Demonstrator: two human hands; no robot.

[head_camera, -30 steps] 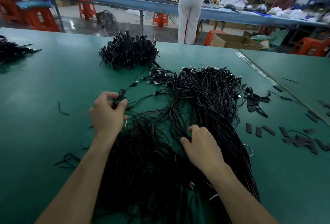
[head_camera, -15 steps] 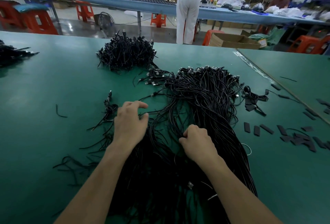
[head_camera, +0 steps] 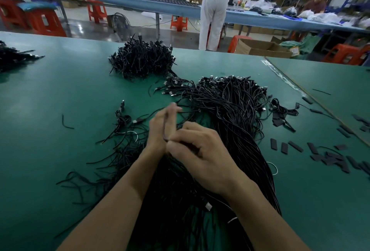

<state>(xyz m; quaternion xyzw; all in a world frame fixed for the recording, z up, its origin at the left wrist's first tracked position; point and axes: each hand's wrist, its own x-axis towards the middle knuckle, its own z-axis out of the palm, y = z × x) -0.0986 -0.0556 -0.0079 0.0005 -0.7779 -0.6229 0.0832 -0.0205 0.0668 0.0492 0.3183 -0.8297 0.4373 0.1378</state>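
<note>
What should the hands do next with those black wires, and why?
Probably lift the one cable free of the big cable bundle and lay it on the small pile to the left. The right hand pinches it where it meets the left hand, which is blurred, and the rest lies tangled underneath.

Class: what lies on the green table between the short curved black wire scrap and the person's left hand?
In the head view: a small tangled bunch of black cables, with a thin white wire nearer the left hand.
</note>
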